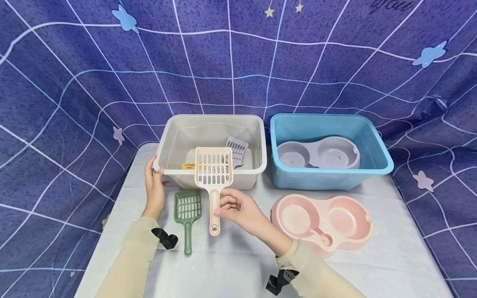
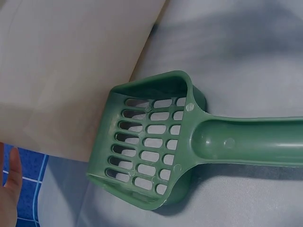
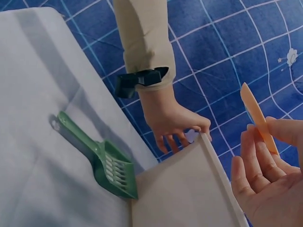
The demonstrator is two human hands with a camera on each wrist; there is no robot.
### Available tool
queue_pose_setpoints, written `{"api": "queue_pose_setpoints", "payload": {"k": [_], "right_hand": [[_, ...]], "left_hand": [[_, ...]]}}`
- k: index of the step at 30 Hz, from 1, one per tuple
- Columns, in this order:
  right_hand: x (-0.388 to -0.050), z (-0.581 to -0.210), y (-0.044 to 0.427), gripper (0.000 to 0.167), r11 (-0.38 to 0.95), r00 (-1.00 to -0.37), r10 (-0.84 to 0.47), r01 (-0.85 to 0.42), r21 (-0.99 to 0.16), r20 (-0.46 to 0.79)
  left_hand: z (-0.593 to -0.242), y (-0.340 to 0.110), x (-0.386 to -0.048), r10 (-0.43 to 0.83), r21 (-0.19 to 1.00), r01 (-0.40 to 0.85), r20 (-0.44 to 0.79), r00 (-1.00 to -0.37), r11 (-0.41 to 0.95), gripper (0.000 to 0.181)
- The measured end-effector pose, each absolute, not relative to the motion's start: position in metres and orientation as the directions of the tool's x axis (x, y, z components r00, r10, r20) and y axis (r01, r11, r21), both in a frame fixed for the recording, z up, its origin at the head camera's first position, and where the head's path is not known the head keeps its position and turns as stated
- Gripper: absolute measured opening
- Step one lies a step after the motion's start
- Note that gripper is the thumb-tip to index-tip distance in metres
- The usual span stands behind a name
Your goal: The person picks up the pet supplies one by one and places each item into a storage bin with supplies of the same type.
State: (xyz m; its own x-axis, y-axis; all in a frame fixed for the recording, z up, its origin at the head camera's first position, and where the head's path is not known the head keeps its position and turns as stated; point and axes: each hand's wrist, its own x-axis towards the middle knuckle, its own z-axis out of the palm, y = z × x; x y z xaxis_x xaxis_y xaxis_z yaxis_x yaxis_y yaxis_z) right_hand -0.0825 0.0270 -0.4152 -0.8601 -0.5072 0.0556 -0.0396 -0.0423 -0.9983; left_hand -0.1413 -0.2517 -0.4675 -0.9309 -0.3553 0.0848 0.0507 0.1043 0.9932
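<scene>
My right hand (image 1: 240, 207) pinches the handle of a cream-pink litter scoop (image 1: 214, 169), slotted head up, in front of a pale grey litter box (image 1: 261, 155). In the right wrist view the scoop (image 3: 258, 118) appears edge-on between thumb and fingers. My left hand (image 1: 154, 186) touches the box's front left corner with loosely bent fingers, seen also as a hand (image 3: 173, 120) in the right wrist view. A green litter scoop (image 2: 137, 146) lies on the table by the box's front wall. Inside the box are a lilac scoop (image 1: 238, 151) and a partly hidden yellow item (image 1: 188, 166).
A blue litter box (image 1: 331, 180) stands to the right, holding a grey-lilac double bowl (image 1: 314, 153). A pink double bowl (image 1: 322, 211) sits on the white-covered table (image 1: 238, 269), near my right forearm. Behind hangs a dark blue curtain (image 1: 208, 54).
</scene>
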Motion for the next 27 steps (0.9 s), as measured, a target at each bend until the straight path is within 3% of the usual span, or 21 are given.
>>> {"api": "queue_pose_setpoints", "payload": {"k": [11,20,27], "right_hand": [[-0.095,-0.406,0.024,0.042,-0.041,-0.872,-0.484,-0.06,-0.997,0.072],[-0.107,-0.405,0.018,0.042,-0.04,-0.879,-0.472,-0.06,-0.997,0.072],[-0.113,-0.401,0.014,0.046,-0.011,-0.885,-0.463,-0.055,-0.998,0.054]], "left_hand": [[-0.499,-0.265,-0.155,-0.391,0.992,0.067,0.104,-0.914,0.105,0.053],[-0.468,-0.252,-0.142,-0.368,0.994,0.045,0.078,-0.927,0.097,0.054],[-0.464,-0.25,-0.139,-0.363,0.994,0.046,0.078,-0.928,0.097,0.054]]}}
